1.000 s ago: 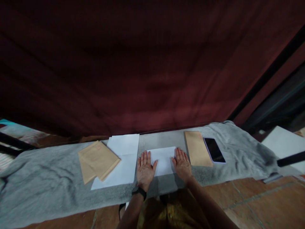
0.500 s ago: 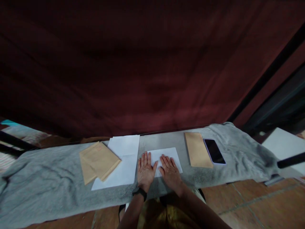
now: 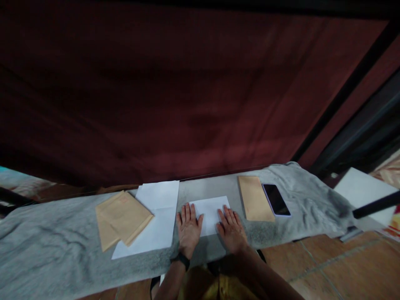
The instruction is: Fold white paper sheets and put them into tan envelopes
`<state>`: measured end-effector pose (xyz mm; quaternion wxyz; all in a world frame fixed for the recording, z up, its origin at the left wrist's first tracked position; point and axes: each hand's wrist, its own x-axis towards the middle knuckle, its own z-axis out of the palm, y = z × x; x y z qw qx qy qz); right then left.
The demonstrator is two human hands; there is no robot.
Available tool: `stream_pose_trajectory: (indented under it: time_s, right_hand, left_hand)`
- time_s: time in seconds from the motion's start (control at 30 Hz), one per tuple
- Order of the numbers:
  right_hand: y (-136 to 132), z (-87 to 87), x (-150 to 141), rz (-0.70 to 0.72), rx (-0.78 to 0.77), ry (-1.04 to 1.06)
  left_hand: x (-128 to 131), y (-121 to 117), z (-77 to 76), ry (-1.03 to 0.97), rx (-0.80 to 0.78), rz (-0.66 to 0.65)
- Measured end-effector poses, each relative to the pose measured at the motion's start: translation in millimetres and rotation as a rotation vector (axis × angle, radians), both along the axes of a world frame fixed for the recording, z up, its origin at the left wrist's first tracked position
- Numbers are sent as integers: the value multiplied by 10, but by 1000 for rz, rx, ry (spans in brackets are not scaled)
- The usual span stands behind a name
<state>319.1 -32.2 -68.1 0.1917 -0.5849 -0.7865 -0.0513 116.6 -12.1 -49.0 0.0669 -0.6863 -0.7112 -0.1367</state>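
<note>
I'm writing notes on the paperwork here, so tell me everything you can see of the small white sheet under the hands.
The small white sheet is plain, roughly rectangular and looks like paper; no writing shows. It lies flat on the grey cloth, between the larger white sheets and a brown envelope. The left hand covers its left edge, the right hand its right side. Whether it is folded, I cannot tell.

side edges of the folded paper (image 3: 210,213): partly hidden beneath the left hand (image 3: 189,231) and right hand (image 3: 231,234). white sheets (image 3: 161,208): partly covered by brown envelopes (image 3: 125,216). reddish mark (image 3: 123,199): too small to read. grey cloth (image 3: 46,237): cut off at left. white panel (image 3: 359,189): partly obscured by a black bar (image 3: 375,204).
</note>
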Motion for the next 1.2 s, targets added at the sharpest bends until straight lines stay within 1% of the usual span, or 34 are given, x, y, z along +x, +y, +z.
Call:
stream_pose_trajectory:
  time_s: [0.07, 0.13, 0.17, 0.2, 0.27, 0.33, 0.47, 0.57, 0.67, 0.77, 0.87, 0.9, 0.97, 1.03, 1.2]
  right_hand:
    - [-1, 23, -11, -6, -26, -8]
    - [-2, 44, -16, -14, -64, -10]
    - [-2, 51, -15, -14, -82, -11]
    - [-2, 56, -14, -14, -97, -11]
    - [0, 59, -12, -17, -112, -8]
    - [3, 55, -10, -23, -111, -1]
    - [11, 39, -10, -24, -104, 19]
    - [8, 25, -6, -34, -95, 36]
    - [-3, 17, -4, -23, -87, 51]
    - [14, 48, -46, -42, -89, 76]
    - [105, 122, -174, -59, -103, 108]
    - [151, 146, -233, -34, -108, 118]
    - [249, 177, -355, 60, -116, 139]
    - [332, 177, -461, 128, -122, 161]
    - [415, 107, -576, 127, -104, 178]
  left_hand:
    - [148, 13, 14, -16, 19, -68]
    - [328, 32, 23, -30, -4, -212]
    - [412, 44, 23, -36, -28, -263]
    - [480, 58, 19, -41, -54, -294]
    - [545, 93, 0, -46, -89, -308]
    - [508, 133, -28, -44, -91, -296]
    - [246, 193, -70, -29, -56, -240]
    - [57, 170, -77, -13, -46, -197]
    - [-39, 105, -77, -1, -29, -190]
    - [-53, 57, -70, 10, -14, -198]
    - [-35, 47, -58, 24, -8, -201]
    - [-31, 48, -55, 30, -9, -203]
    - [-28, 50, -49, 41, -14, -201]
    - [-30, 50, -43, 48, -21, -199]
    - [-25, 47, -17, 50, -32, -192]
